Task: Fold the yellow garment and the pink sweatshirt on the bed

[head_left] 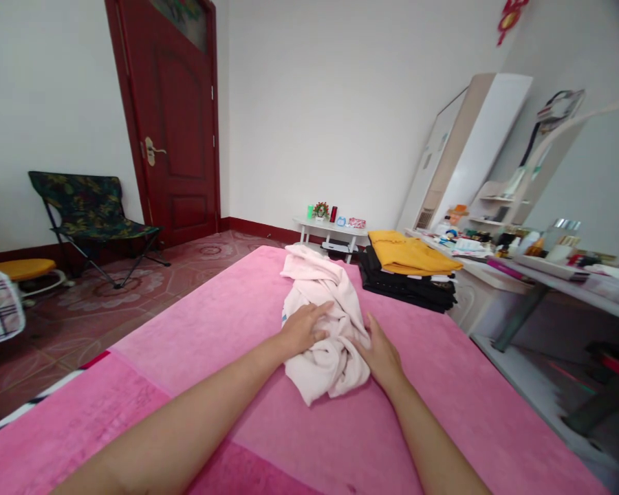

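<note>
Fingers (320,309) of the left hand (302,331) lie spread across the top of a pale, bunched cloth (338,285), with the thumb held apart from them. On the other side, the right hand (385,355) meets the cloth's right edge: its thumb reaches in over the folds while its forefinger points up along the border, apart from the thumb. How the remaining fingers of that hand are set is hidden, so whether they take hold of any fabric underneath cannot be told.

The cloth sits between the two hands on a pink blanket (211,316), directly ahead of the person. Its long axis runs away from the body, with the far end leaning a little to the left. Both hands are at the nearer half, where the folds roll into a loose swirl; the far half extends beyond the fingertips, touched by neither. Neither hand is clearly nearer: the left reaches farther onto the cloth, the right keeps more to its side.

Beyond the right hand, well apart from it, a folded yellow garment (410,253) tops a stack of black clothes (407,291). Farther off, a small white table (335,227) stands by the wall.
</note>
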Demonstrator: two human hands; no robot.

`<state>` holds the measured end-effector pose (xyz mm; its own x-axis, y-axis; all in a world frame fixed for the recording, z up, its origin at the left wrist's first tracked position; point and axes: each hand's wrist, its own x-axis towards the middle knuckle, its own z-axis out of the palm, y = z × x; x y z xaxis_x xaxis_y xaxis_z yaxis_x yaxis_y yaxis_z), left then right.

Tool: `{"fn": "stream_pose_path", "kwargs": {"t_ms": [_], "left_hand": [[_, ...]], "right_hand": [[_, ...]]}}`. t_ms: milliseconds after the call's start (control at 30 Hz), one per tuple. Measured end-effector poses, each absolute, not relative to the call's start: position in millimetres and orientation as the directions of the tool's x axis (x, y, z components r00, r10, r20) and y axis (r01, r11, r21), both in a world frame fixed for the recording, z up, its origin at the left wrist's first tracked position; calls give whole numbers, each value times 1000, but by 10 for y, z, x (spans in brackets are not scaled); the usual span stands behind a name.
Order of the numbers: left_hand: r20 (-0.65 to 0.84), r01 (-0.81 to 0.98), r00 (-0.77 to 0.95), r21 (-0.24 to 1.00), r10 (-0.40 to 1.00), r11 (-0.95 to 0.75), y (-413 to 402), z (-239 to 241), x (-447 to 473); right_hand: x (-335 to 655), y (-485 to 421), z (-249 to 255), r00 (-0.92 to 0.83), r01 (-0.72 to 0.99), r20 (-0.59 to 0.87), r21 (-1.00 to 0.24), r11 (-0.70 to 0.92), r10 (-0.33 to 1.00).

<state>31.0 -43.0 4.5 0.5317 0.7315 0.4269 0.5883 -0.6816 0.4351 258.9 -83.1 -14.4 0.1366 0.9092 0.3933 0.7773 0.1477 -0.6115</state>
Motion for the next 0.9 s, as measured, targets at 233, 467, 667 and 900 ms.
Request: {"fn": "stream_pose_path", "kwargs": {"t_ms": [233,467,667,900], "left_hand": [[382,652,555,352,739,-672,-452,143,424],[585,527,321,543,745,-654,-379,164,380],[739,293,83,624,669,-725,-452,559,296],[708,-64,34,706,706,-705,-698,990,264]], "right_hand": [[2505,-782,-175,35,655,366,-711,255,930],[2536,-831,-62,285,173,344,-937,305,895],[2382,-898,242,490,-39,341,-911,411,802],[2168,-1191,971,523,-66,420,-848,526,742]]}}
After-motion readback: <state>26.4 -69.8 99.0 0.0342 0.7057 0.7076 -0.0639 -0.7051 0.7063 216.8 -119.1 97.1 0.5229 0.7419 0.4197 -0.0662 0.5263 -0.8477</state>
